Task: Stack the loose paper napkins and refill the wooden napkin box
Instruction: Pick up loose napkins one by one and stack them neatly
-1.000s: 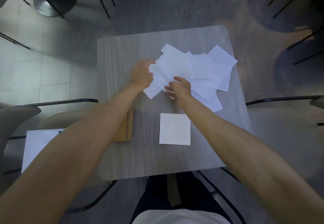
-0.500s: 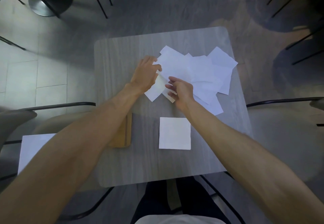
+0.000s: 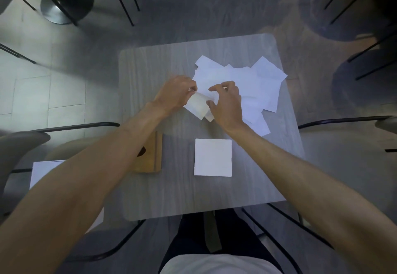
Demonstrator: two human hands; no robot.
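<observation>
The grey wood-grain table with rounded corners [image 3: 150,76] is offering bare room along its left edge and across its whole near edge, while the scattered heap of loose white paper napkins [image 3: 249,80] is filling the far right part, its outermost sheets reaching close to the right edge. A neat square stack of white napkins [image 3: 213,157] is lying flat in the near middle of the table, apart from the heap and well clear of every edge. The light brown wooden napkin box [image 3: 151,160] is sitting near the left edge, level with the stack and apart from it, partly hidden by the left forearm, with a dark cut-out showing on its top. Black metal-framed chairs [image 3: 75,126] are standing close to the left and right edges, a white sheet [image 3: 45,170] is lying lower down beside the left edge, and a round metal pedestal base [image 3: 64,5] is resting on the floor beyond the far left corner. Both arms are stretching across the table to the heap's near left rim. The left hand [image 3: 176,93] is curling its fingers together and pinching the left side of a single folded white napkin [image 3: 196,107], while the right hand [image 3: 227,104] is gripping the napkin's right side between thumb and bent fingers, knuckles up.
</observation>
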